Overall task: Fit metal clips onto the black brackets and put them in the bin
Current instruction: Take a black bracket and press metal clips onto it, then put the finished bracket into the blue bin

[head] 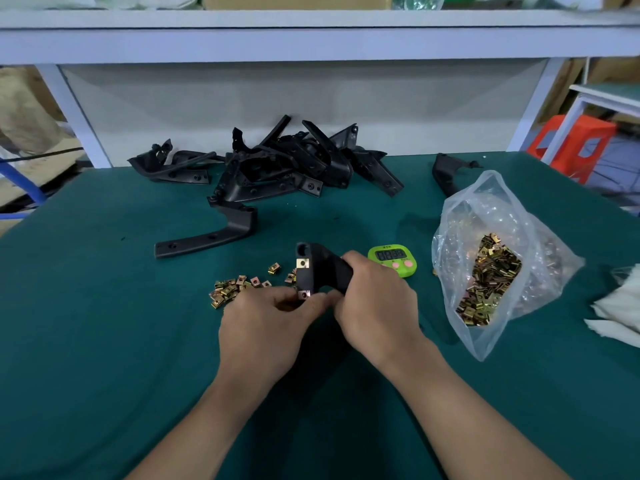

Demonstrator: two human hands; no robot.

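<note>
Lime green timer (392,260) is sitting on the teal surface (104,306). Some white cloth (620,306) is lying way off to the timer's right, and an orange stool (595,128) is standing far behind-right of it, beyond the white shelf (311,39) frame.

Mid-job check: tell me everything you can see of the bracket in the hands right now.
The bracket is matte black, plastic by its look, and bent. It is held over the mat. Its flat end faces the camera: an empty round hole at the top, an upper clip fitted under it, and a lower clip at the bottom edge. The right hand grips its other arm and hides that end; the left hand pinches at the lower clip.
</note>
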